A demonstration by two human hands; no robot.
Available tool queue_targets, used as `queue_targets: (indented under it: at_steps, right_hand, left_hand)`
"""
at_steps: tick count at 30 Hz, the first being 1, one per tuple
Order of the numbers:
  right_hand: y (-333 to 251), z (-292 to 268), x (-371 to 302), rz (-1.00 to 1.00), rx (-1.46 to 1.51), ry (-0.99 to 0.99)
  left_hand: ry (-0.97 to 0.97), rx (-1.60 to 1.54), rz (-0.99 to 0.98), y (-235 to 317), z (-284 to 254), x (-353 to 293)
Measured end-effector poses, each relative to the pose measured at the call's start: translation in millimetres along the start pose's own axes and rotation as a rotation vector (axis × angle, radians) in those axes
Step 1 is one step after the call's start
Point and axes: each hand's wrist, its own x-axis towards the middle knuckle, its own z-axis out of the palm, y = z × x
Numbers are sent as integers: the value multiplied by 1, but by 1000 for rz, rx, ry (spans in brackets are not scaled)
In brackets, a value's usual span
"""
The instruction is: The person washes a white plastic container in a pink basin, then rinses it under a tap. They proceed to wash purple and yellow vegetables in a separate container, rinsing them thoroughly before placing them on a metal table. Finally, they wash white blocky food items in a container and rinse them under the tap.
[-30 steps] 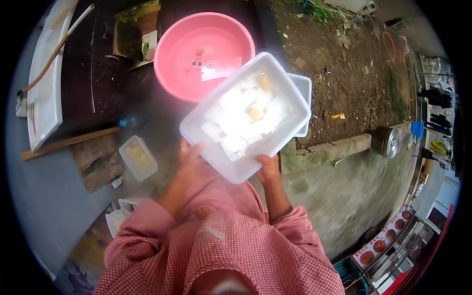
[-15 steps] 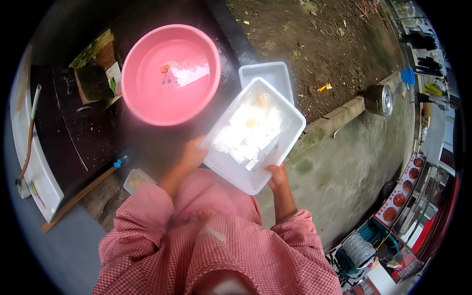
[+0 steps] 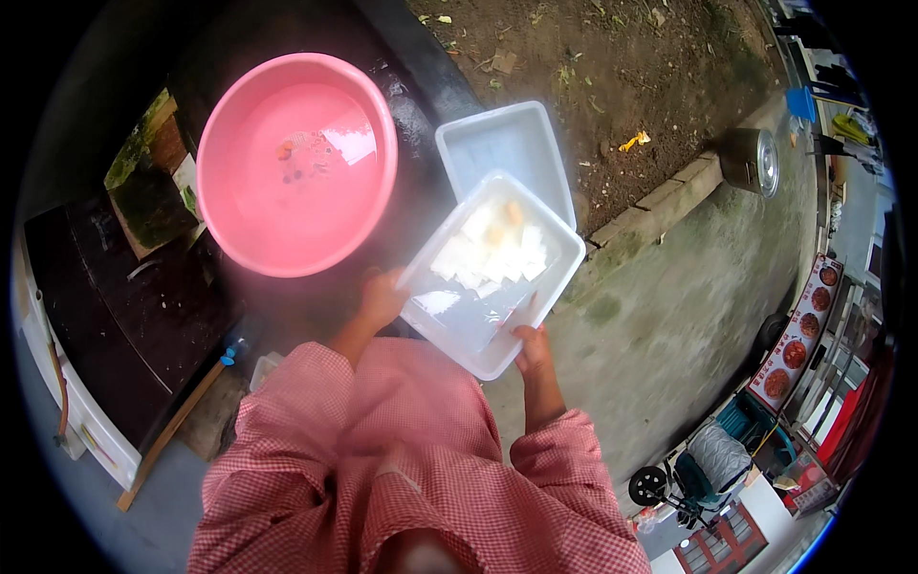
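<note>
Between my two hands I carry a white rectangular plastic tray [image 3: 478, 346], tilted in front of my lap. White flat pieces [image 3: 490, 256] lie heaped toward its far end, with a couple of yellowish ones among them; I cannot make out what they are. My left hand [image 3: 384, 298] grips the tray's left edge, its fingers partly hidden under it. On the right edge near the close corner, my right hand [image 3: 533, 349] holds on with the thumb over the rim. A second white tray [image 3: 507, 143] sits just beyond, partly covered by the held one.
A large pink basin [image 3: 239, 124] of water stands at the far left on a dark surface. A small clear container [image 3: 266, 367] is beside my left sleeve. A low concrete curb [image 3: 660, 196] borders the soil, with a metal pot [image 3: 750, 163] at its end. A stroller [image 3: 708, 464] stands lower right.
The white pieces have slid together toward the tray's far end, baring more of its near bottom. The whole view has shifted slightly; both hands keep their hold.
</note>
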Motion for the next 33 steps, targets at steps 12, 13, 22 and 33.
queue_targets:
  at_steps: [12,13,22,33]
  right_hand:
    - [-86,39,39,-180,-58,-7]
    - [-96,43,40,-187,-73,-8]
    - [-110,99,30,-130,-391,-234]
    - [-19,247,-18,190,-342,-360]
  left_hand:
    - [193,155,88,56,1,64]
    - [305,236,251,78,-9,68]
    - [185,338,463,145,-41,139]
    - [58,405,28,31,-173,80]
